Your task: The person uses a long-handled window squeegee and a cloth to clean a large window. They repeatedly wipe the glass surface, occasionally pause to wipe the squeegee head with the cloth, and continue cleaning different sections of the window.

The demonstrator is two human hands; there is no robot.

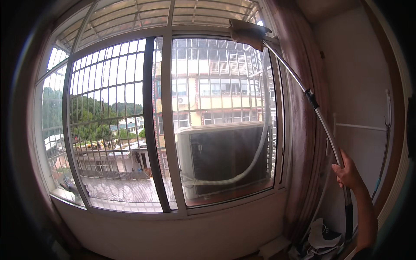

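Note:
My right hand is wrapped around a long silver telescopic pole on the right side. Its dark lower grip extends below my fist, and a black collar sits partway up the shaft. At the pole's upper end, a brownish cloth-like head lies against the top right of the window frame. Beneath that head is the right glass pane, which looks hazy. My left hand is out of view.
A pinkish curtain hangs beside the pole. Outside the window are metal bars and a large air-conditioner unit with a pale hose. White and dark items lie at the lower right, near a white rail.

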